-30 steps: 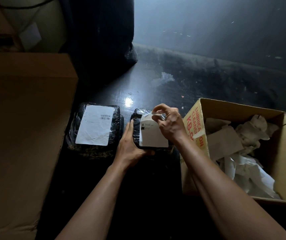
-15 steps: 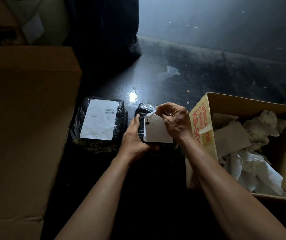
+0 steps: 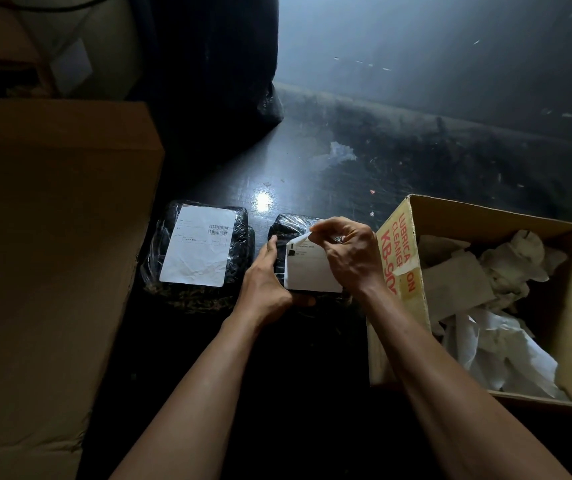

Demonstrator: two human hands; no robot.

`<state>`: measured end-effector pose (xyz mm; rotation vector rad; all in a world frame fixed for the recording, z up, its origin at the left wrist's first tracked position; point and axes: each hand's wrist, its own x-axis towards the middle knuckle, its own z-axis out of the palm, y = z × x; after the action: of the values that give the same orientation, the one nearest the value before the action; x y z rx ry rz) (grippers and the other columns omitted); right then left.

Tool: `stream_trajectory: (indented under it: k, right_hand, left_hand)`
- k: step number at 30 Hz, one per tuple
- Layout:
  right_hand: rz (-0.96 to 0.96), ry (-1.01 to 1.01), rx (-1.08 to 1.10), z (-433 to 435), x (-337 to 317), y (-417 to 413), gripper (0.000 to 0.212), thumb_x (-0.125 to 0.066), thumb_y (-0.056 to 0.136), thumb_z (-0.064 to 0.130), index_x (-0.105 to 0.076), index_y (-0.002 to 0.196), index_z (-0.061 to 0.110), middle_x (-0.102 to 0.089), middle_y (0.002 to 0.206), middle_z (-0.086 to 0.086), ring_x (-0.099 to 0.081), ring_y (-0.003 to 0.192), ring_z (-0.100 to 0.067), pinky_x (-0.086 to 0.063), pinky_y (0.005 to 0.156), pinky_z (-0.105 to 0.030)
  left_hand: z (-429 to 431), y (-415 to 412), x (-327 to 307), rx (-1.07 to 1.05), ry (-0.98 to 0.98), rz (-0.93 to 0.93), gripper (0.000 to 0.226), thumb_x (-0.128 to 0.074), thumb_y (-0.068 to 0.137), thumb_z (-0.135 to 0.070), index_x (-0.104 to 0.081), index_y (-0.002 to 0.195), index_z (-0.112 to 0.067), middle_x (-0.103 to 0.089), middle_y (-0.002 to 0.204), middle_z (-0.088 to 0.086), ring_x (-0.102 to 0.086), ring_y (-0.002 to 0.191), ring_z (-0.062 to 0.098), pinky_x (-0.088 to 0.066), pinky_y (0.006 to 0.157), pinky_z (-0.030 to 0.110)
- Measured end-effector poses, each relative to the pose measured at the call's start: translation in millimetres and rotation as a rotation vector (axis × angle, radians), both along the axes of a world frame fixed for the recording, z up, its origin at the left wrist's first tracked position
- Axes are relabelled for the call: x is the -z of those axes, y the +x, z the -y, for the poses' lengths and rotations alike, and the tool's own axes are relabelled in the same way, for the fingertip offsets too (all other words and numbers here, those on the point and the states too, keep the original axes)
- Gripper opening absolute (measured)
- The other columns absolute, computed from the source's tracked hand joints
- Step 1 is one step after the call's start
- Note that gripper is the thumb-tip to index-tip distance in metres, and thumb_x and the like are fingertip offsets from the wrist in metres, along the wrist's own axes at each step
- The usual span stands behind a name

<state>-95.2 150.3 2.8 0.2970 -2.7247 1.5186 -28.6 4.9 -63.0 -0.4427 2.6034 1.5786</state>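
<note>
A small black plastic-wrapped parcel (image 3: 289, 225) lies on the dark floor in the middle, with a white label (image 3: 307, 273) on top. My left hand (image 3: 265, 284) grips the parcel's left and near edge. My right hand (image 3: 348, 254) pinches the label's far top corner, which is curled up off the wrap. A larger black wrapped parcel (image 3: 239, 261) with its own white barcode label (image 3: 198, 249) lies just to the left, untouched.
An open cardboard box (image 3: 400, 258) with red print, holding crumpled white paper (image 3: 499, 344), stands at the right. A large closed carton (image 3: 45, 237) fills the left. A black bag (image 3: 215, 81) sits behind on the dark, scuffed floor (image 3: 398, 161).
The label's top corner has been peeled up further by my right hand. My left hand keeps its grip on the parcel. The view has shifted slightly.
</note>
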Motion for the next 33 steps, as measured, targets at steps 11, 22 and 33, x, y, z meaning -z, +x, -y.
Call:
stream_trajectory:
  k: [11,22,33]
  right_hand:
    - [0.004,-0.039,-0.027,-3,-10,11,0.013,-0.081,0.08,0.012,-0.079,0.084,0.024,-0.075,0.087,0.012,-0.069,0.081,0.004,-0.052,0.077,-0.013]
    - [0.018,-0.03,0.006,-7,-20,22,0.021,-0.081,0.079,0.013,-0.076,0.075,0.033,-0.074,0.078,0.021,-0.07,0.08,0.006,-0.057,0.08,-0.021]
    - [0.091,-0.122,0.015,-8,-33,25,0.009,-0.078,0.082,0.003,-0.08,0.088,0.009,-0.073,0.075,0.012,-0.066,0.067,0.012,-0.047,0.066,-0.004]
  left_hand:
    - [-2,0,-6,-0.002,0.007,0.005,0.142,-0.097,0.04,-0.042,-0.016,0.156,-0.023,-0.026,0.16,-0.003,-0.03,0.144,0.013,-0.025,0.112,0.019]
    - [-4,-1,-7,0.003,-0.004,0.019,0.141,-0.096,0.042,-0.038,-0.015,0.156,-0.024,-0.023,0.161,-0.001,-0.029,0.145,0.014,-0.022,0.106,0.015]
    - [-3,-1,-3,0.006,0.001,0.011,0.143,-0.097,0.039,-0.04,-0.015,0.156,-0.026,-0.024,0.161,-0.003,-0.03,0.144,0.015,-0.025,0.111,0.02]
